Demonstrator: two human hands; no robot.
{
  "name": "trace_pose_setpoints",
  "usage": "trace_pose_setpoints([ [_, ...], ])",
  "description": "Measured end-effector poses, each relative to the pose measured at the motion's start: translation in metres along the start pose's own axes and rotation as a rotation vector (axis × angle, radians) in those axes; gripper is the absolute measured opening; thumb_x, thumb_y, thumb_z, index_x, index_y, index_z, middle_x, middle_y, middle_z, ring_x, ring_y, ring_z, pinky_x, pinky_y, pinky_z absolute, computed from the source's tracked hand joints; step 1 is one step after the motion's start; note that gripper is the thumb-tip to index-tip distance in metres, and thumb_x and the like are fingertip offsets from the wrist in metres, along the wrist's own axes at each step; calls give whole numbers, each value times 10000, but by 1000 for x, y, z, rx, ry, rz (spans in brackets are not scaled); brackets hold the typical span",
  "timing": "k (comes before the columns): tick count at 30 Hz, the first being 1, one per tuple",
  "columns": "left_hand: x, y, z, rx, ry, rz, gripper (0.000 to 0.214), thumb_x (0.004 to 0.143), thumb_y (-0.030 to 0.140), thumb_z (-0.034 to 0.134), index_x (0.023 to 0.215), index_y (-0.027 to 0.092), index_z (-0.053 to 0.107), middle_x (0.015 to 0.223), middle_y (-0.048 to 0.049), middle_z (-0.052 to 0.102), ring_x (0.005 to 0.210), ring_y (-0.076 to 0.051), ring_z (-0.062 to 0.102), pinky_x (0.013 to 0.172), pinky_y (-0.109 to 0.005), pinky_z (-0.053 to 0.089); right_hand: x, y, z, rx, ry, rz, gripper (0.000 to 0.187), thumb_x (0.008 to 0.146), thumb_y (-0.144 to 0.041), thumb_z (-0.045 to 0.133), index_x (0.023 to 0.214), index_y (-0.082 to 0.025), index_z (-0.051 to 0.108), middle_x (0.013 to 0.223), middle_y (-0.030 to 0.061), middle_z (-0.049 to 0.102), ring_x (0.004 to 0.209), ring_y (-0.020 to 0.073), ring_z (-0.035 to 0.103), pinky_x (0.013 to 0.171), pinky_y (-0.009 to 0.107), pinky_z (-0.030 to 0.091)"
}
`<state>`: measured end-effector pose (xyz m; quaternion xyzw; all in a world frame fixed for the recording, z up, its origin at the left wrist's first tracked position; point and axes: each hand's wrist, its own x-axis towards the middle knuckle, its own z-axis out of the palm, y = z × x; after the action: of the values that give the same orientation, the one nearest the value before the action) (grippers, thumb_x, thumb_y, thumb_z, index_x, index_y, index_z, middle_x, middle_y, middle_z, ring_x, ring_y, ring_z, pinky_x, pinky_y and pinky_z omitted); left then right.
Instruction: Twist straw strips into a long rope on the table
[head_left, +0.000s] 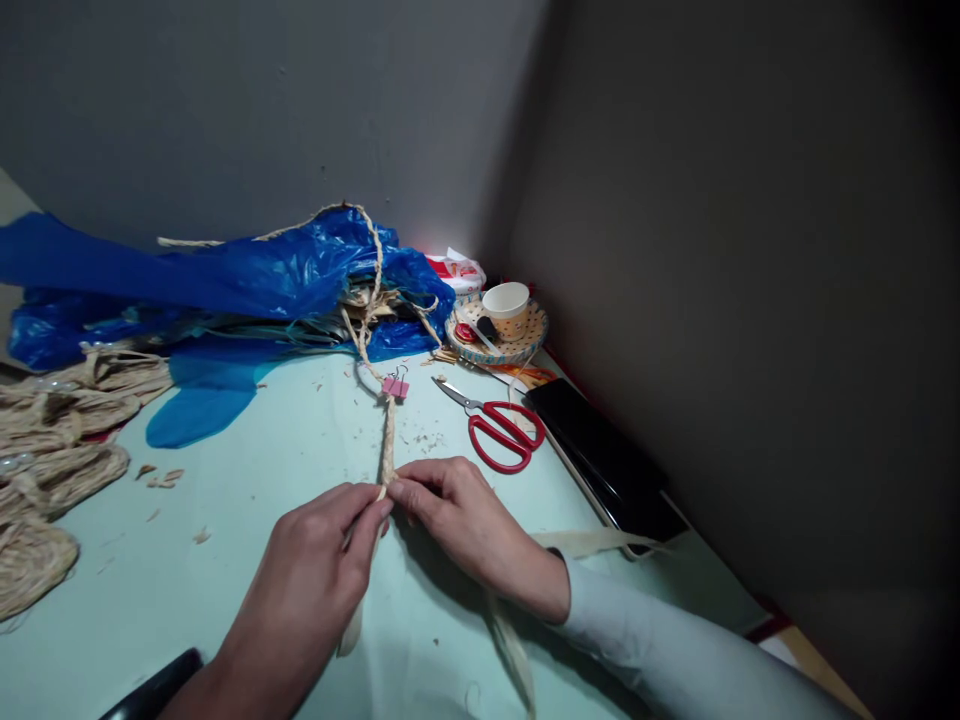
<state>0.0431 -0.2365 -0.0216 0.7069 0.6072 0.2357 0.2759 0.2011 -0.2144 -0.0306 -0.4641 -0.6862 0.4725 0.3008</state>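
Observation:
A tan plaited straw braid [387, 445] runs down the pale green table [285, 450] from a pink binder clip [395, 386] to my hands. My left hand [319, 570] pinches the braid's near end between thumb and fingers. My right hand [457, 520] is closed on the same end from the right, fingertips touching the left hand's. Loose flat straw strips [514, 655] trail from under my hands toward me, and another strip [592, 541] lies to the right.
Red-handled scissors [499, 430] lie right of the braid. A black phone [600, 455] sits by the right wall. A woven tray with a paper cup [506, 305] stands at the back. Blue plastic bags [225, 280] and coils of braided straw [52, 440] fill the left.

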Motion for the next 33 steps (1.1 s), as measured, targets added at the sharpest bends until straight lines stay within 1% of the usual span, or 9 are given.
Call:
trace_pose_setpoints([
  [4, -3, -2, -4, 174, 38, 95, 315, 890, 371, 454, 712, 241, 679, 710, -49, 711, 659, -224, 639, 658, -309, 449, 0, 3, 4, -35, 52, 11, 365, 931, -289, 491, 591, -161, 458, 557, -41, 448, 561, 86, 337, 534, 252, 222],
  [11, -4, 1, -3, 318, 54, 131, 327, 907, 335, 430, 696, 225, 655, 683, -60, 707, 637, -225, 654, 614, -311, 438, -4, 1, 5, -138, 111, -49, 316, 899, -226, 501, 593, -165, 451, 553, -44, 411, 580, 96, 299, 547, 263, 205],
  [16, -8, 2, 10, 405, 161, 262, 320, 926, 242, 402, 691, 218, 618, 655, -48, 699, 569, -200, 662, 569, -302, 437, -2, 0, 0, 9, 29, -85, 305, 887, -153, 472, 591, -170, 400, 577, -51, 339, 598, 93, 301, 563, 239, 236],
  [20, -11, 2, 16, 594, 254, 430, 326, 899, 142, 416, 670, 204, 639, 593, -42, 666, 498, -209, 664, 485, -303, 421, 0, 0, -3, 142, -40, -20, 329, 887, -182, 479, 570, -175, 391, 560, -52, 332, 582, 95, 306, 545, 241, 234],
  [25, -21, 3, 29, 824, 219, 467, 366, 860, 44, 379, 801, 165, 720, 631, -68, 690, 468, -203, 644, 437, -285, 402, 1, 6, 3, 223, -25, 54, 321, 869, -213, 528, 562, -172, 442, 545, -53, 358, 575, 99, 322, 527, 238, 240],
  [27, -27, 3, 29, 803, 182, 486, 371, 871, 53, 377, 855, 171, 728, 676, -72, 709, 524, -206, 660, 487, -290, 427, 1, 7, 4, 210, 0, 76, 306, 847, -201, 556, 556, -164, 468, 551, -50, 377, 585, 100, 331, 525, 235, 241],
  [30, -28, 1, 13, 619, 186, 485, 292, 923, 229, 441, 871, 208, 727, 779, -73, 738, 663, -236, 686, 603, -331, 445, 1, 4, 0, 236, -5, 85, 259, 842, -157, 551, 584, -139, 560, 563, -40, 439, 596, 102, 361, 540, 226, 263],
  [32, -19, -1, -5, 414, 233, 370, 281, 920, 362, 480, 815, 251, 717, 799, -40, 744, 709, -234, 676, 656, -337, 425, 0, -1, -3, 276, -25, 88, 255, 864, -138, 529, 627, -121, 623, 560, -35, 470, 582, 99, 365, 551, 221, 276],
  [33, -13, -3, -14, 293, 235, 227, 274, 909, 389, 490, 822, 255, 713, 831, -37, 748, 753, -239, 670, 697, -338, 428, -1, -3, -5, 291, -32, 90, 261, 877, -138, 520, 648, -114, 644, 552, -36, 471, 568, 96, 355, 549, 220, 273],
])
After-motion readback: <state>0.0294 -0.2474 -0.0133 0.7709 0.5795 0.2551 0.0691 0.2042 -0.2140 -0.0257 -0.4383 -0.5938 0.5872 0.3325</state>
